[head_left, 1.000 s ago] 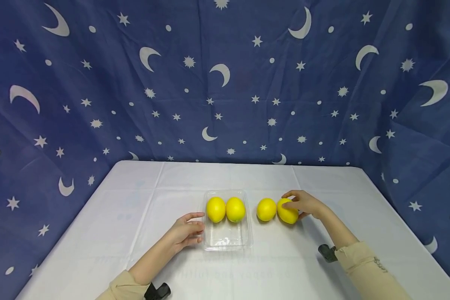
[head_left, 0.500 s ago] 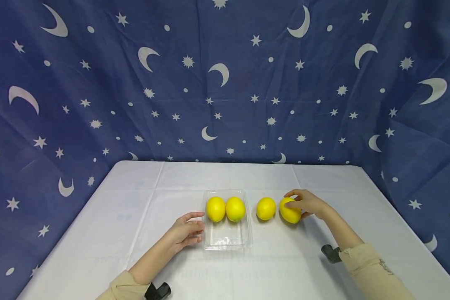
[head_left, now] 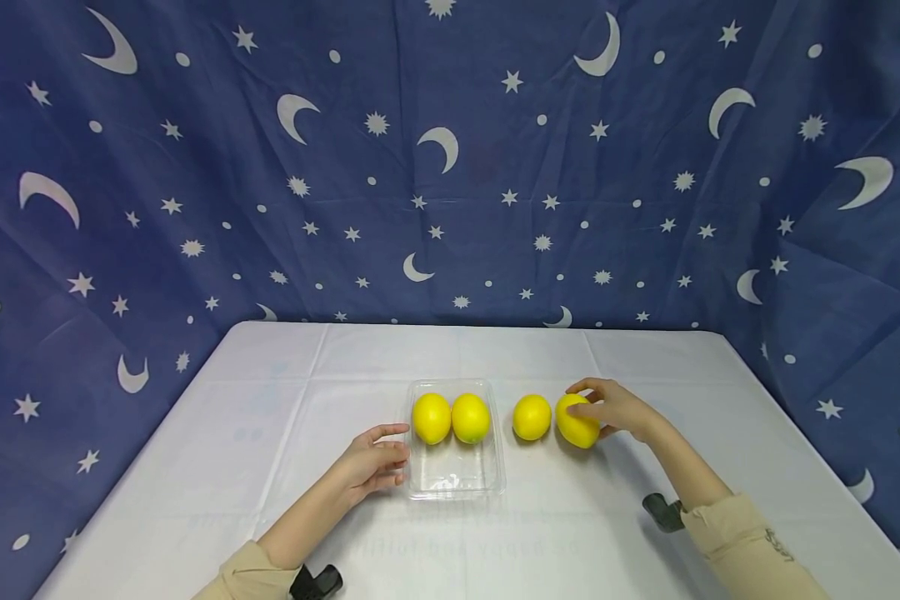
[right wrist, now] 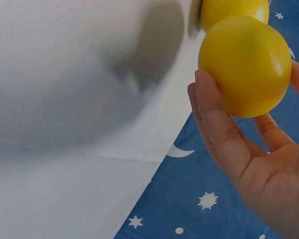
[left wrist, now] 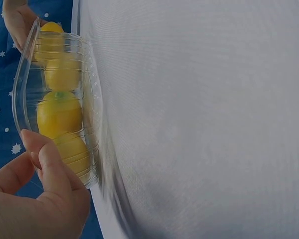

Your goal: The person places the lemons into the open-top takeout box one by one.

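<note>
Two yellow lemons [head_left: 431, 418] [head_left: 470, 417] lie side by side in the far half of a clear plastic container [head_left: 456, 485]. My left hand [head_left: 371, 465] is at the container's left edge, fingertips touching or nearly touching its rim; the left wrist view shows the fingers [left wrist: 52, 169] relaxed against the near end. To the container's right a third lemon [head_left: 532, 417] sits on the table. Just right of that one, my right hand [head_left: 617, 410] grips another lemon [right wrist: 245, 67] from its right side, thumb and fingers around it. Whether it touches the table cannot be told.
A white cloth covers the table [head_left: 330, 358]. Behind and beside it hangs a blue curtain [head_left: 487, 150] printed with moons and stars. Dark wrist cameras [head_left: 663, 511] are worn under both forearms, near beige sleeves [head_left: 742, 533].
The lemon in my right hand has shifted slightly right, then a little back left, leaving a small gap to its neighbour. My left hand and the container have stayed put.
</note>
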### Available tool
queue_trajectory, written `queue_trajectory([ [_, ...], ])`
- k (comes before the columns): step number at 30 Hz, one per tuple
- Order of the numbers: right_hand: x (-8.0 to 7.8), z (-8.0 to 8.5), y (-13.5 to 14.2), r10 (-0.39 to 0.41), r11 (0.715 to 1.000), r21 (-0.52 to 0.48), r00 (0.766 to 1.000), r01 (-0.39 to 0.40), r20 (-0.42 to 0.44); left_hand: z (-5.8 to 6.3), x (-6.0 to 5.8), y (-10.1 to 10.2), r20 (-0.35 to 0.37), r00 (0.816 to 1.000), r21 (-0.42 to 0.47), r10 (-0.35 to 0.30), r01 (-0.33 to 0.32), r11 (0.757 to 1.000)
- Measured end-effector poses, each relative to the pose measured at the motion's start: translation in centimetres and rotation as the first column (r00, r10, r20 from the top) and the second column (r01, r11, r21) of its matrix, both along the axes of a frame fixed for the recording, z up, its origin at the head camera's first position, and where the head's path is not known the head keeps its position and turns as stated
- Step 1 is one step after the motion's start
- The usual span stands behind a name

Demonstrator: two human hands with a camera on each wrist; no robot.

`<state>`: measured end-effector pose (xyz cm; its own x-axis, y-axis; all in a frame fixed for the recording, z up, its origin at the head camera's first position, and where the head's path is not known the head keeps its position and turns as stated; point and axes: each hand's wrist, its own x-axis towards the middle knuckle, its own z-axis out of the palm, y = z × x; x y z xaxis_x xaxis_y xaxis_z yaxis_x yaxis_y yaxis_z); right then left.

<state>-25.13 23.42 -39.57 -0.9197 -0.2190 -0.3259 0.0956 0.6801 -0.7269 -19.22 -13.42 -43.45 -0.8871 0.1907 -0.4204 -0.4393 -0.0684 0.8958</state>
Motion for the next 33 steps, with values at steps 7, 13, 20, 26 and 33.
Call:
queue_trajectory([
  [7, 0.5, 0.2, -0.7, 0.021, 1.0, -0.012, 0.999, -0.022, -0.041, -0.1, 0.0, 0.0, -0.003, 1.0, -0.007, 0.006, -0.006, 1.0],
  [13, 0.9, 0.6, -1.4, 0.038, 0.999, -0.007, 0.997, -0.039, -0.067, -0.1, 0.0, 0.0, -0.005, 1.0, 0.0, 0.008, -0.008, 1.0],
  [20, 1.2, 1.2, -2.3, 0.053, 0.998, -0.014, 0.994, -0.054, -0.092, -0.2, -0.1, 0.1, -0.001, 1.0, -0.012, 0.022, -0.022, 1.0],
  [26, 1.4, 1.4, -3.0, 0.05, 0.999, -0.015, 0.994, -0.051, -0.097, -0.1, 0.0, 0.1, 0.001, 1.0, -0.01, 0.025, -0.025, 1.0],
  [33, 1.7, 1.6, -3.8, 0.061, 0.998, -0.022, 0.992, -0.063, -0.111, -0.2, 0.0, 0.1, 0.001, 1.0, -0.009, 0.022, -0.022, 1.0],
])
